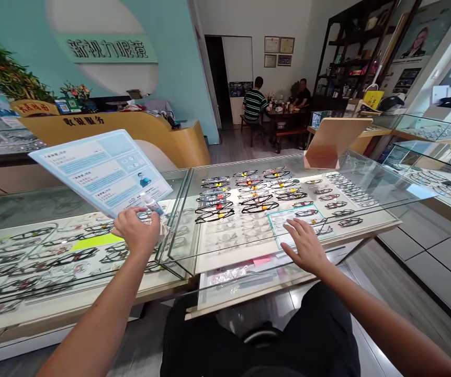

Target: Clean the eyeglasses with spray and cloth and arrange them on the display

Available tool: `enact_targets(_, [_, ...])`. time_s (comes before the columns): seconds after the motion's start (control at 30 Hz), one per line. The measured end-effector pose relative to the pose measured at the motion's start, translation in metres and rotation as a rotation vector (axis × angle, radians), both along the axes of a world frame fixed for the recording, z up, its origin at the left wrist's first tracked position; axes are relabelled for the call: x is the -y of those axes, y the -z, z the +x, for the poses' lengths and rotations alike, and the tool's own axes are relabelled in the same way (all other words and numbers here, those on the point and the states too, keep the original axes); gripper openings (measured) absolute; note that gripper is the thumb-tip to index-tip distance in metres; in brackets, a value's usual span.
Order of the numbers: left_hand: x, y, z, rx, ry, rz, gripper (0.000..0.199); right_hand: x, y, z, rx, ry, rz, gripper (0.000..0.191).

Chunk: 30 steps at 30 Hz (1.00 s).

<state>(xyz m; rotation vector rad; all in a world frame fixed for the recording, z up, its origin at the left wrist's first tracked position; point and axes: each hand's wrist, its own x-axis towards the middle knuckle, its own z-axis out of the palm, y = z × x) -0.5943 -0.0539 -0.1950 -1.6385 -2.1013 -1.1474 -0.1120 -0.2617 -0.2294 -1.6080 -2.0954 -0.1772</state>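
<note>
Over the clear-glass display surface [394, 191], left hand [139, 228] at nine o'clock pinches small whitish bottle [153, 204] in its fingers, probably for steadiness, light-blue printed card [103, 167] tilted beyond, while right hand [304, 245] at four hovers empty, fingers loosely spread.

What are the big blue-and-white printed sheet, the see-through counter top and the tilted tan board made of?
Blue-and-white printed sheet: probably card or thin plastic; it looks smooth, flat and stiff.
Clear, flat counter top: glossy glass; eyeglasses show through.
Tilted tan board: perhaps smooth wood, from its even colour.
</note>
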Motion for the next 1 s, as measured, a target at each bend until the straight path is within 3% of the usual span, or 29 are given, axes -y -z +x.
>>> enact_targets(0.23, [0.000, 0.002, 0.000, -0.037, 0.018, -0.007, 0.033, -0.042, 0.005, 0.002, 0.110, -0.009, 0.112, 0.035])
enact_targets(0.4, [0.000, 0.000, 0.000, -0.033, 0.001, -0.021, 0.031, -0.062, 0.008, 0.003, 0.207, 0.002, 0.206, 0.040])
enact_targets(0.6, [-0.004, 0.004, -0.002, -0.054, 0.048, -0.011, 0.029, -0.064, 0.002, 0.009, 0.328, -0.106, 0.147, 0.054])
enact_targets(0.87, [-0.001, 0.003, 0.001, -0.097, 0.103, -0.029, 0.027, -0.061, 0.011, -0.002, 0.422, -0.032, 0.142, 0.037])
enact_targets(1.0, [0.004, 0.000, 0.004, -0.085, 0.066, -0.023, 0.028, -0.063, 0.005, -0.010, 0.429, -0.010, 0.081, 0.033])
